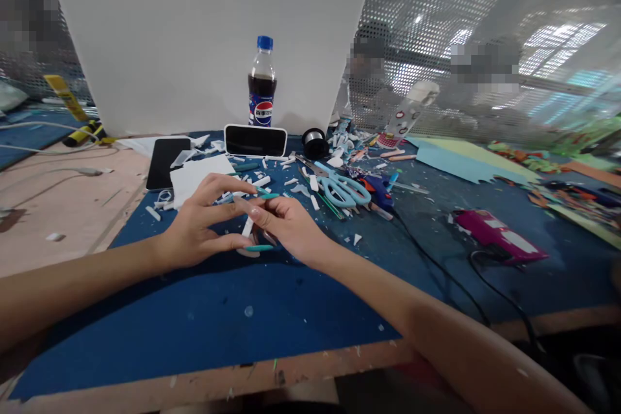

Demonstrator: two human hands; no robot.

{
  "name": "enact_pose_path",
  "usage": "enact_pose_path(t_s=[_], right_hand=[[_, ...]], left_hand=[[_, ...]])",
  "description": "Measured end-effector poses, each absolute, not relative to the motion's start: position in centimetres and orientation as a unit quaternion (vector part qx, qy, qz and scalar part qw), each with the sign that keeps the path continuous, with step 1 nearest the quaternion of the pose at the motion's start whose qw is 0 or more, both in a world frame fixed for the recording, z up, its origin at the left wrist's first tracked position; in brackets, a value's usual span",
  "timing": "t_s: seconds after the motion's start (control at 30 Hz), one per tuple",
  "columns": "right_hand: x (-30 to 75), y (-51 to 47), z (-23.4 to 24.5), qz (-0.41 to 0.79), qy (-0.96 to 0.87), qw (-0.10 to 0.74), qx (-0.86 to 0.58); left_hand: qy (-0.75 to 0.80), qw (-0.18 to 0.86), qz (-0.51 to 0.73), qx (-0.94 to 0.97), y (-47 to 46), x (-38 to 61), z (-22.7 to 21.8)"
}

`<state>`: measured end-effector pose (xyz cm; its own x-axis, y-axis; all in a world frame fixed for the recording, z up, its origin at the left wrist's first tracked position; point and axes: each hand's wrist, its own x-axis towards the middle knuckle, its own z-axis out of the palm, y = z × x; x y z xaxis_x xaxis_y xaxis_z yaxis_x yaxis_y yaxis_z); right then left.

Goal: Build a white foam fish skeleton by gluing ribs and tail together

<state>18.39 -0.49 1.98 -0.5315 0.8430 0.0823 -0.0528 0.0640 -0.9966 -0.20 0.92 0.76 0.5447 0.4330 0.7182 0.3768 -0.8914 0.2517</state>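
Note:
Both hands meet over the blue mat at the middle of the view, around a small white and teal piece [247, 227]. It has a white strip and thin teal parts at its upper and lower ends; its exact kind I cannot make out. My left hand [206, 220] curves round it from the left, thumb below and fingers above. My right hand [298, 229] pinches it from the right with curled fingers, which hide much of it. Just behind the hands lie a white sheet [196, 174] and scattered white scraps [262, 181].
Light blue scissors [345, 189] and a blue glue gun [378, 191] with a black cord lie right of centre. Behind stand a cola bottle [262, 87], a propped phone [255, 141] and a wire spool [315, 142]. A magenta item [502, 236] sits at right.

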Motion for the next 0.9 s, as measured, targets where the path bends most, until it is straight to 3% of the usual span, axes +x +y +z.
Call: enact_pose_path(t_s=[0.4, 0.57, 0.67, 0.9], right_hand=[[18.9, -0.1, 2.1, 0.557, -0.661, 0.37, -0.34], [20.5, 0.5, 2.9, 0.462, -0.704, 0.403, -0.359], [21.8, 1.3, 3.3, 0.385, -0.707, 0.43, -0.408], [22.6, 2.0, 3.0, 0.251, -0.774, 0.386, -0.435]], left_hand=[[0.222, 0.049, 0.384, 0.895, 1.2, -0.1, 0.4], [0.304, 0.123, 0.387, 0.862, 1.0, -0.2, -0.2], [0.331, 0.142, 0.318, 0.877, 0.5, -0.1, -0.4], [0.357, 0.156, 0.237, 0.89, 0.0, 0.3, 0.0]])
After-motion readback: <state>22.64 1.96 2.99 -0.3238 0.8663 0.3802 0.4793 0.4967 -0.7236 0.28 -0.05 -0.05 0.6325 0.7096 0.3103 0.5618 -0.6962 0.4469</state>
